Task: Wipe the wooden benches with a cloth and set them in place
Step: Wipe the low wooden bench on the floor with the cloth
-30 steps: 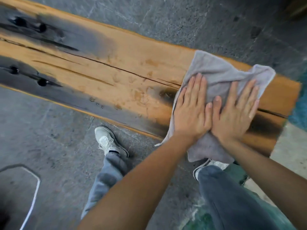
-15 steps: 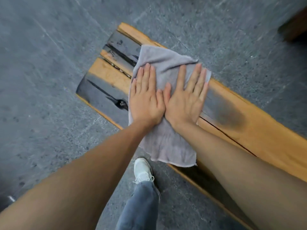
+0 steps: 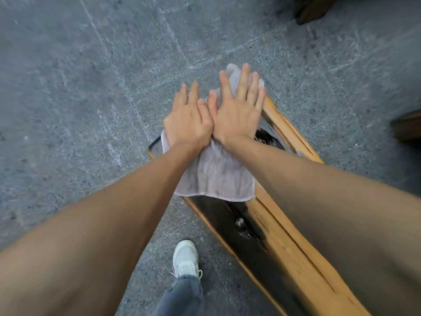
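Head view: I saw both hands flat on the grey cloth (image 3: 216, 176) at the far end of the wooden bench (image 3: 280, 226).
Landmark: I placed everything against that bench's far end, which ran away from me over the stone floor (image 3: 91, 87).
Left grip: the left hand (image 3: 189, 124) lay released, fingers straight, pressing the cloth at the bench's left corner.
Right grip: the right hand (image 3: 237, 112) was also released, fingers spread and straight, reaching past the bench's end with cloth bunched under it.
Cloth: it draped across the end of the bench, its far part poking beyond the edge, its near hem lying on the dark charred patch.
Risk one: I judged that with nothing pinching the cloth, one more push outward could send it off the end onto the floor and dirty it.
Risk two: weight carried past the edge could leave the palms unsupported, so a forward stumble looked possible.
Risk three: the cracked, splintery grain by the right wrist could snag cloth.
Shoe: a white shoe (image 3: 185, 258) stood just left of the bench.
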A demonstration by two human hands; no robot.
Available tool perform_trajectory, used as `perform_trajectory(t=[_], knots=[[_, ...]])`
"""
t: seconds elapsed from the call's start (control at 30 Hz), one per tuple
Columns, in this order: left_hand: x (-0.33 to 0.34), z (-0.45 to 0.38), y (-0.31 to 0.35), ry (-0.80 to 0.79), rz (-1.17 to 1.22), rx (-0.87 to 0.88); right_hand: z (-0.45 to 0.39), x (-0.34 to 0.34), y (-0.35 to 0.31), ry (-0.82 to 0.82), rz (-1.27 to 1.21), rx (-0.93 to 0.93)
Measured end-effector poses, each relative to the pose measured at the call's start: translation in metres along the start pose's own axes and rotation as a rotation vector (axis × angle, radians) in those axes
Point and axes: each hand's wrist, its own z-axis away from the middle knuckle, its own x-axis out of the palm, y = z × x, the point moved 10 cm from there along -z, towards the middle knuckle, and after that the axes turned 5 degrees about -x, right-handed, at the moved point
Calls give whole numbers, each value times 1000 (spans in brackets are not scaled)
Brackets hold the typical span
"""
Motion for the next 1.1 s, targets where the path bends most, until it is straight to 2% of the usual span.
perform_trajectory(t=[0.17,0.33,0.63,0.8,0.97,1.1], knots=[[3,54,-14,154,-208,-17,30,0,-16,-41,42,-296],[38,155,-2,200,-201,-35,121,-1,34,-70,-11,-378],[157,413,73,87,-137,107,359,10,241,-63,5,-211],[235,560,131,-62,-142,228,493,17,375,-75,18,-108],[301,674,189,-214,-216,410,605,20,493,-61,46,158],[329,726,223,-299,-255,524,658,21,551,-75,38,314]])
